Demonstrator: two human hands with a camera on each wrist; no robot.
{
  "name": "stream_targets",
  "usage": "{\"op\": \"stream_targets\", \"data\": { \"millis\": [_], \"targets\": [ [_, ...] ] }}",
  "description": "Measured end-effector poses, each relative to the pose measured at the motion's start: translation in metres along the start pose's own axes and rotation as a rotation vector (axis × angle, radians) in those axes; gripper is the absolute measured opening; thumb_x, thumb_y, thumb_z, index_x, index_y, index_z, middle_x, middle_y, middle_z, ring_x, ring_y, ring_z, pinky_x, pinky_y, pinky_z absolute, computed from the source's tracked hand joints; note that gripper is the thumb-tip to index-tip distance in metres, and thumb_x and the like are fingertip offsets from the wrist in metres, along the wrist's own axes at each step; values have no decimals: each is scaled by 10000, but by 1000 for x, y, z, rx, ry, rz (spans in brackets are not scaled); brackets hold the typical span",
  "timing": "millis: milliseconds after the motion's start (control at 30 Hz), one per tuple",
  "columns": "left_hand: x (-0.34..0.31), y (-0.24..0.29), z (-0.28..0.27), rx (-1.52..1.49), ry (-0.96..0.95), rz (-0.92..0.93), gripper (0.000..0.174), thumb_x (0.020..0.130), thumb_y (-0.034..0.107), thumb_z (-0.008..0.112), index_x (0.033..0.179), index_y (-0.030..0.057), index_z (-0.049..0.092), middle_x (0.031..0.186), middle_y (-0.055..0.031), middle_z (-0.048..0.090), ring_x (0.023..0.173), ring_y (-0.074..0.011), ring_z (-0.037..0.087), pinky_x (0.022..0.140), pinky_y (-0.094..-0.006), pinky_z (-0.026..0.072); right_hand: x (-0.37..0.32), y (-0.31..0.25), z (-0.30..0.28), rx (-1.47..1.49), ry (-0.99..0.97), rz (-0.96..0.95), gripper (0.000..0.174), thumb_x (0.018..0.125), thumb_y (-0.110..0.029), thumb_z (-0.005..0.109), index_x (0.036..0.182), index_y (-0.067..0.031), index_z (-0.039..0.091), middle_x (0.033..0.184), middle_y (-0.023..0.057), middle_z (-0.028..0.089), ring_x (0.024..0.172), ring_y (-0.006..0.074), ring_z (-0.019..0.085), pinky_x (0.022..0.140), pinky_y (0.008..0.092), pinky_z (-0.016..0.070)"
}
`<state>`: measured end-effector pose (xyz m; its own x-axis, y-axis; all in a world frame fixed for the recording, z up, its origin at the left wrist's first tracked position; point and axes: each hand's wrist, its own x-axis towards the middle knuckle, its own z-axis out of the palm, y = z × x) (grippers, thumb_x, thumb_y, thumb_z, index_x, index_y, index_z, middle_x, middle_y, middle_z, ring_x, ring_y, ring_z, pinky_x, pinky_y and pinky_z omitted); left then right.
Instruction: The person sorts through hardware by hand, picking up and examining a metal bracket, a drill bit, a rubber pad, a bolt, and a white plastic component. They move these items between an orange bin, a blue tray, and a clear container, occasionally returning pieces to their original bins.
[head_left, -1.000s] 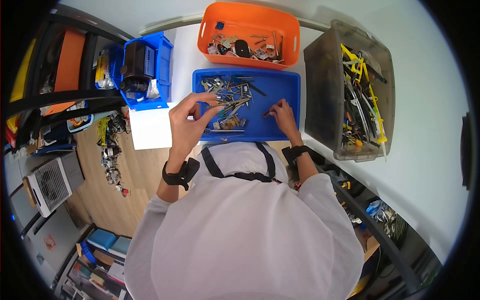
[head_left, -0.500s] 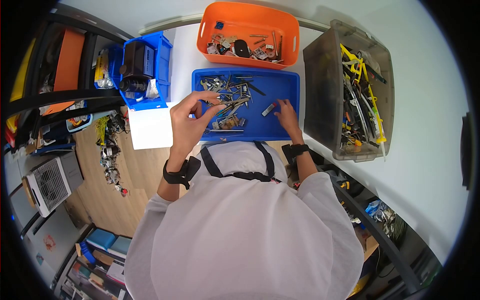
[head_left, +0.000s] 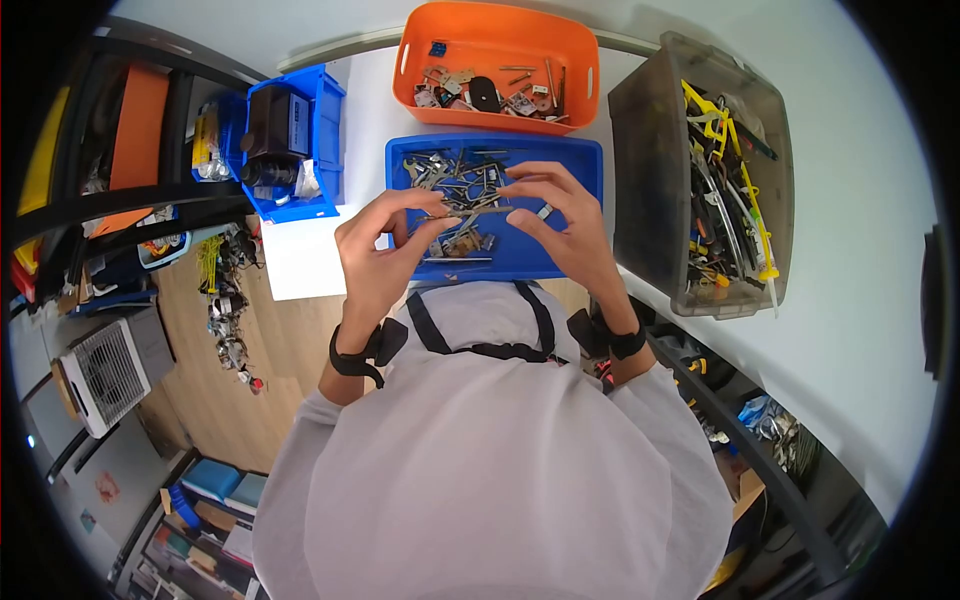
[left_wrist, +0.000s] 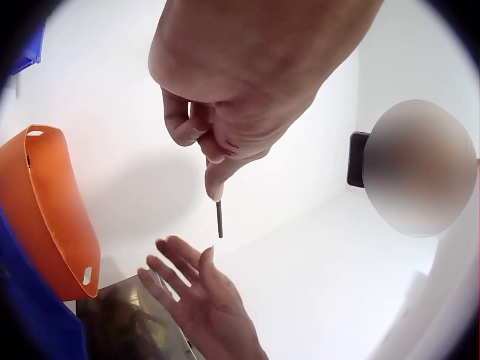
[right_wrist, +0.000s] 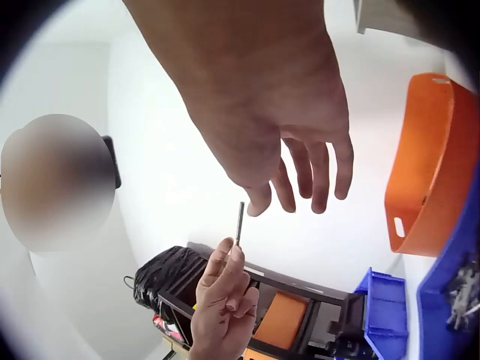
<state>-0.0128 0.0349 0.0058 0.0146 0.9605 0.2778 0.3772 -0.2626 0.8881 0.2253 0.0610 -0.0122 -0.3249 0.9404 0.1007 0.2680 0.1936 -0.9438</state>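
Note:
Over the blue tray [head_left: 592, 160], my left hand [head_left: 378, 245] pinches a thin grey metal rod [head_left: 488, 211] between thumb and fingertips. The rod's free end points toward my right hand [head_left: 572, 225], which hovers with fingers spread and thumb apart. In the right wrist view, the tip of the rod [right_wrist: 241, 217] stands just below the right thumb, with a gap between them. Metal bits and small hardware [head_left: 462, 178] lie heaped in the tray's left half. A small light-grey piece [head_left: 545, 211] lies on the tray floor, partly hidden by the right hand.
Behind the tray stands an orange bin [head_left: 500, 45] of metal parts. A grey translucent crate [head_left: 650, 150] full of tools is on the right. Blue bins [head_left: 325, 130] stand at the left, beside a black shelf rack [head_left: 130, 200].
My right hand has let go of the small light-grey piece on the tray floor and moved left toward the rod's free end. The left hand still pinches the rod, now held more level.

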Motion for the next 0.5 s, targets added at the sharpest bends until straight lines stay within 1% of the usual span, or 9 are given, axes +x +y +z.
{"op": "stream_targets", "data": {
  "millis": [33, 67, 133, 167, 233, 433, 500],
  "targets": [
    [0, 2, -1, 1, 0, 2, 334, 741, -45, 842, 1037, 46, 716, 900, -32, 757, 513, -6, 400, 456, -189, 271, 2, -4, -1, -65, 7, -111, 231, 853, -96, 771, 1075, -38, 742, 1200, 110, 649, 1015, 239, 684, 887, 355, 542],
    [0, 4, -1, -5, 10, 9, 341, 736, -48, 845, 1035, 50, 717, 893, -30, 756, 514, -5, 399, 457, -188, 269, 3, -8, -1, -64, 6, -114, 231, 853, -96, 771, 1075, -38, 742, 1200, 110, 649, 1015, 239, 684, 887, 355, 542],
    [-1, 6, -3, -7, 26, 15, 347, 730, -51, 848, 1034, 55, 718, 887, -28, 755, 515, -4, 398, 457, -188, 267, 3, -14, 1, 90, -10, -78, 178, 858, -95, 763, 1018, -21, 738, 1201, 112, 644, 1034, 238, 676, 898, 356, 538],
    [-1, 7, -4, -12, 32, 15, 348, 728, -51, 849, 1032, 57, 718, 877, -26, 754, 515, -3, 397, 456, -187, 266, 3, -14, 2, 91, -14, -80, 178, 858, -95, 763, 1018, -21, 738, 1201, 112, 644, 1034, 238, 676, 898, 356, 538],
    [-1, 8, -5, -16, 39, 15, 349, 727, -51, 851, 1030, 60, 718, 867, -23, 752, 515, -3, 395, 456, -187, 264, 3, -14, 4, 151, 10, -52, 139, 869, -93, 751, 974, -6, 727, 1201, 110, 641, 1042, 234, 672, 906, 357, 533],
    [-3, 4, -6, -25, 20, 18, 358, 724, -55, 852, 1034, 61, 717, 846, -19, 749, 515, -1, 389, 455, -186, 262, 4, -11, 9, 177, 28, -44, 99, 884, -78, 730, 949, -4, 722, 1225, 118, 626, 1028, 235, 674, 907, 349, 528],
    [-4, -1, -7, -36, -27, 47, 425, 725, -46, 855, 1105, 64, 702, 925, -32, 752, 512, -1, 385, 450, -188, 268, 5, -10, 11, 200, 48, -23, 101, 883, -80, 730, 946, -1, 721, 1229, 120, 623, 1025, 234, 675, 907, 352, 526]
  ]
}}
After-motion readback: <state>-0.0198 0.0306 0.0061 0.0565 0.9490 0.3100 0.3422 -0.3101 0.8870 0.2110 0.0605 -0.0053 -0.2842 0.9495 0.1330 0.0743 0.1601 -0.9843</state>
